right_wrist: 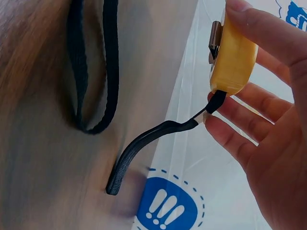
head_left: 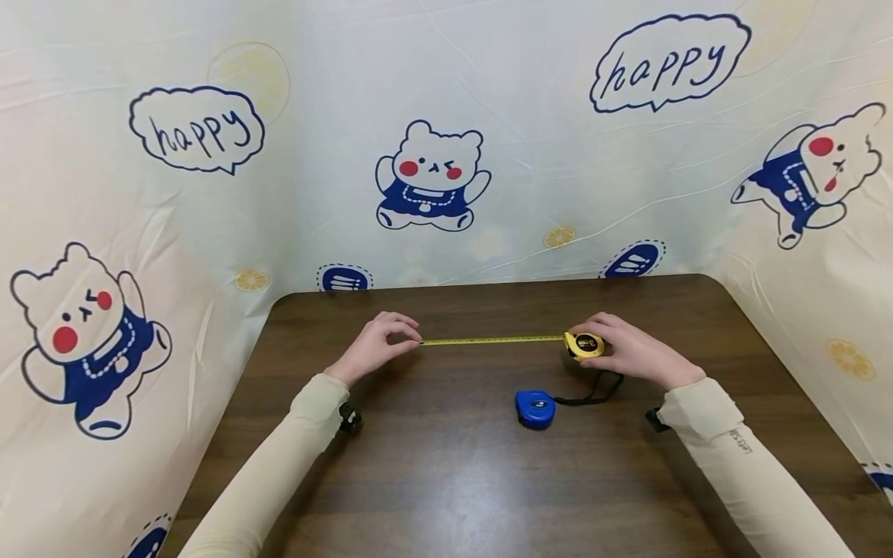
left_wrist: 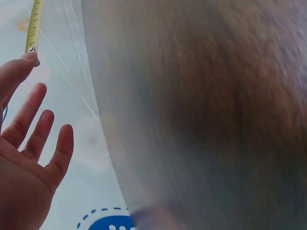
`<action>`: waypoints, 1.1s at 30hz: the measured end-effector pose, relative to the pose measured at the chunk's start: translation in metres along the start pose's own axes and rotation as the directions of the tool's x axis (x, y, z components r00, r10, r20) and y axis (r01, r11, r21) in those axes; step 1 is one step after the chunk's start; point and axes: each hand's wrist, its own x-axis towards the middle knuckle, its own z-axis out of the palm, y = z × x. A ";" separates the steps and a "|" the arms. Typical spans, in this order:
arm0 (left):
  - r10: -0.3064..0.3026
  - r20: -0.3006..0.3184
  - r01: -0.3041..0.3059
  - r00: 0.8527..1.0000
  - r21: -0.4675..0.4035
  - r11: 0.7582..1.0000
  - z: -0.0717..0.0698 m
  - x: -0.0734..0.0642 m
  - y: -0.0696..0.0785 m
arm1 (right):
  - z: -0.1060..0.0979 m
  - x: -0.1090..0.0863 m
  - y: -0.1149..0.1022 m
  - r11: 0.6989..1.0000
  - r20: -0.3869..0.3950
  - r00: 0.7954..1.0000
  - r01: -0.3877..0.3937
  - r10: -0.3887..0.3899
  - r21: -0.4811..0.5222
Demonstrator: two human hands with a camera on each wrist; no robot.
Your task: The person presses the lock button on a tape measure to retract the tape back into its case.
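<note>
My right hand (head_left: 631,353) grips a yellow tape measure (head_left: 584,346), fingers and thumb on either side of its case. From the case a yellow blade (head_left: 491,340) runs out to the left, straight and level. My left hand (head_left: 373,341) pinches the blade's end hook between thumb and index finger; in the left wrist view the thumb (left_wrist: 19,72) lies at the hook while the other fingers are spread. A black wrist strap (right_wrist: 144,139) hangs from the yellow case in the right wrist view. Below the yellow one, a blue tape measure (head_left: 536,409) lies on the table.
The brown wooden table (head_left: 446,480) has rounded far corners. The blue tape's black strap (head_left: 582,401) trails to its right. A printed curtain (head_left: 530,170) with bears and the word happy encloses the back and sides.
</note>
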 end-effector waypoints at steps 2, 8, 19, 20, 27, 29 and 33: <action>0.016 0.002 -0.016 1.000 0.000 1.000 0.003 0.003 0.002 | 0.001 0.002 -0.002 1.000 0.000 1.000 0.008 -0.008 0.000; 0.060 0.000 -0.060 0.998 -0.001 0.998 0.012 0.011 0.010 | 0.004 0.010 -0.008 0.999 0.010 0.999 0.031 -0.031 0.008; 0.110 0.024 -0.111 0.994 0.020 0.994 0.030 0.020 0.021 | 0.015 0.024 -0.017 0.996 0.005 0.996 0.087 -0.087 0.009; 0.112 0.026 -0.113 0.993 0.018 0.993 0.032 0.021 0.022 | 0.016 0.025 -0.018 0.996 0.004 0.996 0.093 -0.093 0.009; 0.123 0.042 -0.123 0.992 0.006 0.992 0.038 0.025 0.029 | 0.020 0.029 -0.023 0.992 -0.006 0.992 0.122 -0.122 0.009; 0.126 0.045 -0.126 0.991 0.002 0.992 0.040 0.026 0.031 | 0.021 0.030 -0.025 0.992 -0.008 0.992 0.127 -0.127 0.006; 0.137 0.047 -0.137 0.989 -0.003 0.991 0.043 0.028 0.033 | 0.023 0.031 -0.027 0.992 0.001 0.992 0.125 -0.125 0.000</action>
